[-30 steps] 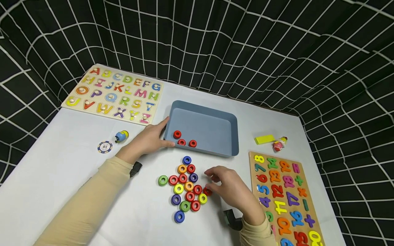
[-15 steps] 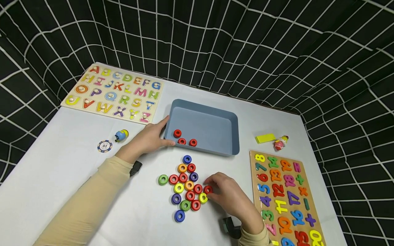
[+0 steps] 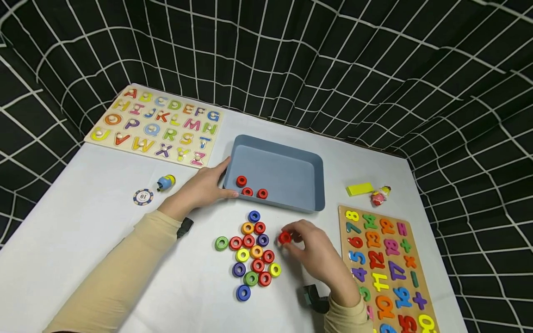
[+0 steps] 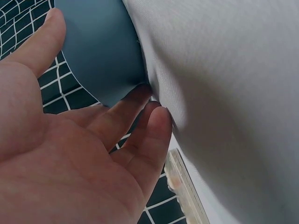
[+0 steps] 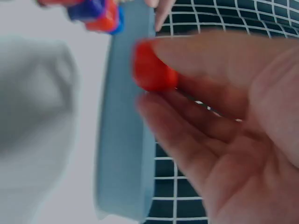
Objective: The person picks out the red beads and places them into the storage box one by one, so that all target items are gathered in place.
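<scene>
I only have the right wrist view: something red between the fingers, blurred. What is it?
Observer: A red ring, pinched by the right hand just beside the pile of rings.
Operator: Anything already in the blue tray?
Observer: Three red rings lie near the front left of the blue tray.
Operator: Where is the other hand?
Observer: The left hand rests against the tray's left front corner.
</scene>
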`<state>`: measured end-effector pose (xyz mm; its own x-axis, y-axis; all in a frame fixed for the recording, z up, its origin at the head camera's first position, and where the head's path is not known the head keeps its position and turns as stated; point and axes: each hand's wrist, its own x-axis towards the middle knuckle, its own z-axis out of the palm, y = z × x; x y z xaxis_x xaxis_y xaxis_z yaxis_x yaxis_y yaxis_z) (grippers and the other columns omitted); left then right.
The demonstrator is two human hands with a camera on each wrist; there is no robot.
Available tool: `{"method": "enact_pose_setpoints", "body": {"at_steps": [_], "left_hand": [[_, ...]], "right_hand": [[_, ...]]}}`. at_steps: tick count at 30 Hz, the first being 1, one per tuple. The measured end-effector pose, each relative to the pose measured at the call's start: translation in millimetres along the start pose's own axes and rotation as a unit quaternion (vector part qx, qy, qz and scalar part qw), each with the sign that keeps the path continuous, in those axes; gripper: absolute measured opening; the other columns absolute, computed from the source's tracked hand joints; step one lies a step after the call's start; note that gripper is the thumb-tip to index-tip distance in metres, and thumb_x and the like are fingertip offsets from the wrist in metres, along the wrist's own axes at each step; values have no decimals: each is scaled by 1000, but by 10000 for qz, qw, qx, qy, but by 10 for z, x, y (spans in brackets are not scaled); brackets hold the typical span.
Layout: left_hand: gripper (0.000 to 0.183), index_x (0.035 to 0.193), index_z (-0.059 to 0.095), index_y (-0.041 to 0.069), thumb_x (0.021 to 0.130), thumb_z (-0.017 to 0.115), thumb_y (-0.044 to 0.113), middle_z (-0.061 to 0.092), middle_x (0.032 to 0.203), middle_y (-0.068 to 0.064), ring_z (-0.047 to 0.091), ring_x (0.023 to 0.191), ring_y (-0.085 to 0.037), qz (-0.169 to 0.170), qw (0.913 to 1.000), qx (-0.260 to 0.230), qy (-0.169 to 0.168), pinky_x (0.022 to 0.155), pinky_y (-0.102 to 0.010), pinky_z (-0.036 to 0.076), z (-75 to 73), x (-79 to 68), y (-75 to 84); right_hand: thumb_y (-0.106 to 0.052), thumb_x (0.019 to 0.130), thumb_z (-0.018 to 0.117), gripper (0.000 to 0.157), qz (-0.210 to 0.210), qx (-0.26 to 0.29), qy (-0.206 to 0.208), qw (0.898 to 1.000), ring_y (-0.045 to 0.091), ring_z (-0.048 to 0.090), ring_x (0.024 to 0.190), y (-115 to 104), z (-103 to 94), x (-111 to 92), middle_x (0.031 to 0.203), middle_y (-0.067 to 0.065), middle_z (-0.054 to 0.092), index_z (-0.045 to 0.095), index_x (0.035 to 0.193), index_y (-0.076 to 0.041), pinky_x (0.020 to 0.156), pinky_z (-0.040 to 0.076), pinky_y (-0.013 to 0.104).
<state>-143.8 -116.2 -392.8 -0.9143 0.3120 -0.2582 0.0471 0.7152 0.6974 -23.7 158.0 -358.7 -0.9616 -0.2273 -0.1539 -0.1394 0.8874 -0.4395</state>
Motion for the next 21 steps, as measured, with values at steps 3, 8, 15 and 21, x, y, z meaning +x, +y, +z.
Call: {"method": "enact_pose_setpoints", "body": {"at_steps": [3,8,15,21], "left_hand": [[103,156,10,20,81,74,45,32,154,-22,33,140,-42,31,10000,-13,13,111,-57,31,-8,-3,-5],[103,156,10,20,80,75,45,34,153,-22,34,139,-41,86,10000,1,34,111,-56,32,2,4,-12],[103,156,10,23,79,74,48,35,152,-23,37,137,-40,3,10000,28,45,108,-56,35,20,6,-22],[103,156,11,23,79,75,48,36,151,-24,39,135,-40,-18,10000,38,84,107,-56,36,20,1,-17]], "right_hand": [[-11,82,75,28,-249,111,677,9973,15,63,89,-15,-101,187,101,-1,66,68,108,-14,80,54,35],[-13,86,70,28,-191,297,1022,9941,21,64,94,-28,-131,580,107,5,66,67,114,-11,82,54,39],[-14,89,66,30,-65,376,1087,9933,24,65,97,-42,-53,951,109,8,65,66,118,-9,82,53,39],[-16,89,67,30,-158,354,1126,9929,25,64,98,-109,-14,1123,109,9,66,66,118,-9,84,52,39]]}}
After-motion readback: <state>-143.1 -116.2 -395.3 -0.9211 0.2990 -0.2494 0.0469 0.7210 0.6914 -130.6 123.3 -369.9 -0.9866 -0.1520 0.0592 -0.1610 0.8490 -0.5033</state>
